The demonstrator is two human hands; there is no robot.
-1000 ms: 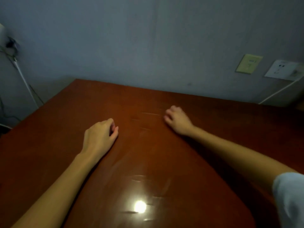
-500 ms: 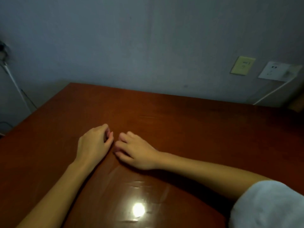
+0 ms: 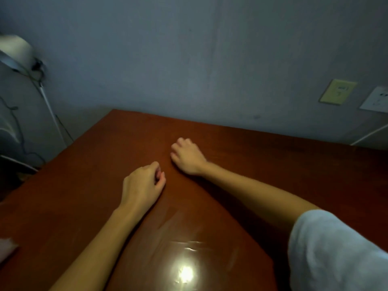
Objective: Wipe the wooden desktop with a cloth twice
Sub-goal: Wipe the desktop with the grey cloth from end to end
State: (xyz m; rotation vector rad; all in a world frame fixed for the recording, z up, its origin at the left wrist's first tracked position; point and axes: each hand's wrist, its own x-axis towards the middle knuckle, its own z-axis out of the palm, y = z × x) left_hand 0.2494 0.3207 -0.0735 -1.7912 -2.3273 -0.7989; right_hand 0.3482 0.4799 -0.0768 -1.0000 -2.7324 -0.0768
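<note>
The wooden desktop (image 3: 262, 164) is dark red-brown and glossy, with a lamp glare near its front edge. My left hand (image 3: 142, 185) rests on it near the middle, fingers loosely curled, holding nothing. My right hand (image 3: 188, 156) lies on the wood just beyond and to the right of the left one, knuckles up and fingers curled under. No cloth shows in or under either hand. A small pale pink thing (image 3: 6, 247) pokes in at the left edge of the desktop; I cannot tell whether it is the cloth.
The desk's far edge meets a grey-blue wall. A yellowish wall plate (image 3: 337, 91) and a white socket (image 3: 375, 100) with a white cable (image 3: 369, 134) are at the right. A lamp (image 3: 16, 52) on a thin pole with wires stands left of the desk.
My right hand has slid away from me and to the right, from beside the left hand's fingertips, and its fingers have curled under. The left hand has stayed in place.
</note>
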